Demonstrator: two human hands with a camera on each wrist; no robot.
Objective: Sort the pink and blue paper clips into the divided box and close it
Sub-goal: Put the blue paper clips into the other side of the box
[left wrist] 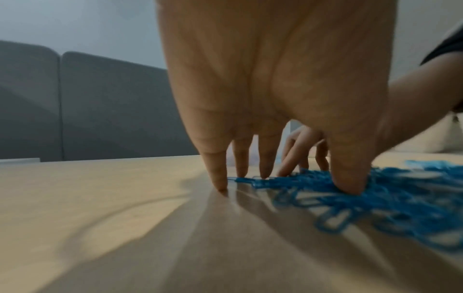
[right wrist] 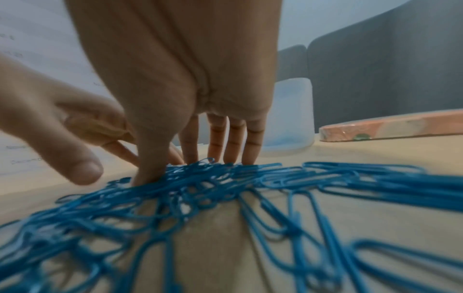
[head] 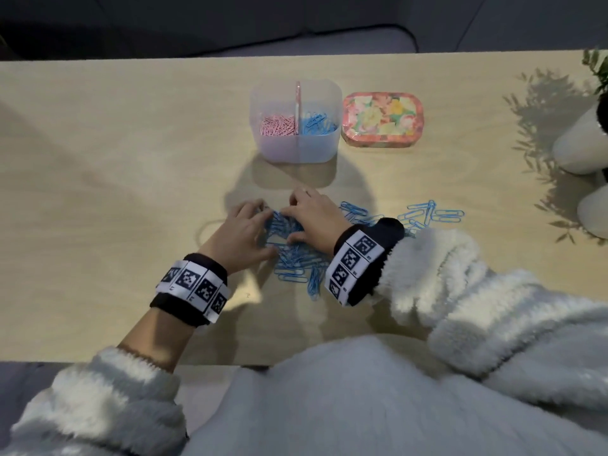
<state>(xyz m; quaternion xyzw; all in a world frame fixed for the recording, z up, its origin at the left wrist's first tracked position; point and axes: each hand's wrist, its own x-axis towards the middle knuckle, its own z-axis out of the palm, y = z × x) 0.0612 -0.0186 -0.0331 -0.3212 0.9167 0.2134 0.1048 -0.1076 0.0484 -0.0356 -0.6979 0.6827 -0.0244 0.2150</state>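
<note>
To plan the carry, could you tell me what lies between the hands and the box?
Only bare table, in shadow, lies between the hands and the box; the head view shows it.

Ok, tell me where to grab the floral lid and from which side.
Take the floral lid by its two long edges from above: it lies flat right of the divided box, with bare table on its other sides.

Both hands sit at mid-frame in the head view, palms down, fingertips nearly meeting. The left hand point(head: 241, 230) and right hand point(head: 312, 218) point straight fingers downward, apparently pressing rather than gripping.
</note>
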